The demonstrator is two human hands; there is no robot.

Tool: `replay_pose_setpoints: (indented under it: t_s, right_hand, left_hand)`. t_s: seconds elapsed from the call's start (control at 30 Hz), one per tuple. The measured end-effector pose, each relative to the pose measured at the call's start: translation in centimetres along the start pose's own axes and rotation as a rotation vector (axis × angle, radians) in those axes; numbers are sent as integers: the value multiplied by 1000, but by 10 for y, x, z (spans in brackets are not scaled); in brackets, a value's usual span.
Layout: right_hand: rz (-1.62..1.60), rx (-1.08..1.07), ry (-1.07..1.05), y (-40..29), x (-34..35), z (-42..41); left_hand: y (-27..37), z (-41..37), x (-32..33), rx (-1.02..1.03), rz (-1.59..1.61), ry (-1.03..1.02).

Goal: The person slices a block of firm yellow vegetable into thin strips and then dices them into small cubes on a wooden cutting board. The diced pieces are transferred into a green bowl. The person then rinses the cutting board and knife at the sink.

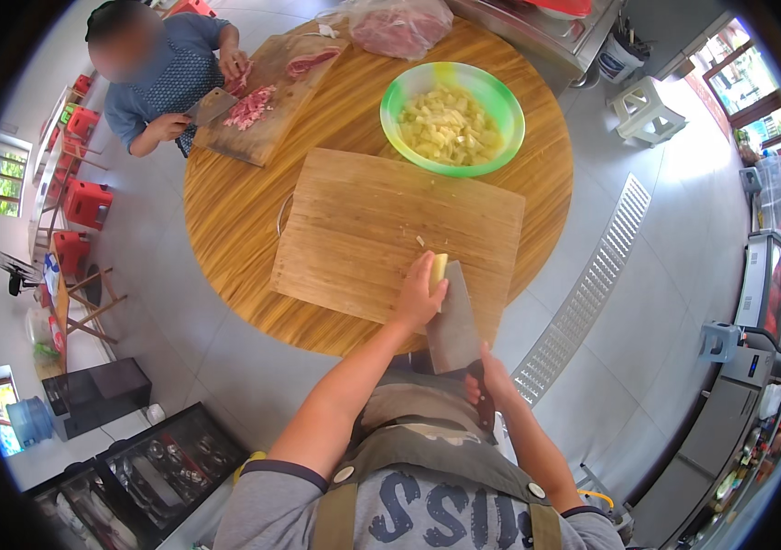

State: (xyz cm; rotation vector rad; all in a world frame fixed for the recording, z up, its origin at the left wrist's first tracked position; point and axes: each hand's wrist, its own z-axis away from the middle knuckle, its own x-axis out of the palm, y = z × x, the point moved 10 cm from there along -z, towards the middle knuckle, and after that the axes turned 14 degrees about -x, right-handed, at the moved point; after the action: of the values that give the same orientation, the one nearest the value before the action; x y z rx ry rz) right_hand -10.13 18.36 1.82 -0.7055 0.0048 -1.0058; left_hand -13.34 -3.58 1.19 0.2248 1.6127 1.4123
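Note:
My left hand (420, 291) holds a pale yellow vegetable piece (438, 269) on a wooden cutting board (363, 220), near the board's front edge. In my right hand (490, 385) is the dark handle of a cleaver (455, 323), its wide blade close along the right side of the piece. Whether the blade touches the piece cannot be told. Small pale scraps (420, 240) lie on the board just beyond my left hand. Behind the board stands a green and white bowl (510, 148) holding many pale yellow chunks (452, 124).
Across the round wooden table (225, 254), a co-worker (163, 75) holds a cleaver (213, 106) over another cutting board (280, 103) with cut raw meat (250, 108). A plastic bag of meat (400, 31) lies at the far edge. A white stool (650, 110) stands right.

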Motion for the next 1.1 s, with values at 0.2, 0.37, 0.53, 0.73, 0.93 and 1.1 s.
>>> replay_pose_setpoints:
  t_s: [0.2,0.37,0.53,0.73,0.93,1.1]
  right_hand:
    - [12,-100,212,21,-30,27]
    - [-108,-421,406,24,-29,52]
    - [-528,-710,453,31,13,52]
    - [-773,-462,550,103,39,8]
    - [-975,-517,392,113,57,-35]
    - [-984,-526,309,126,52,-48]
  left_hand:
    - [23,15,30,282,-159,-157]
    - [31,21,41,424,-218,-290]
    - [26,13,40,454,-176,-473]
    - [21,-6,46,215,30,-516]
    - [27,8,55,422,-149,-508]
    - [18,20,55,476,-276,-460]
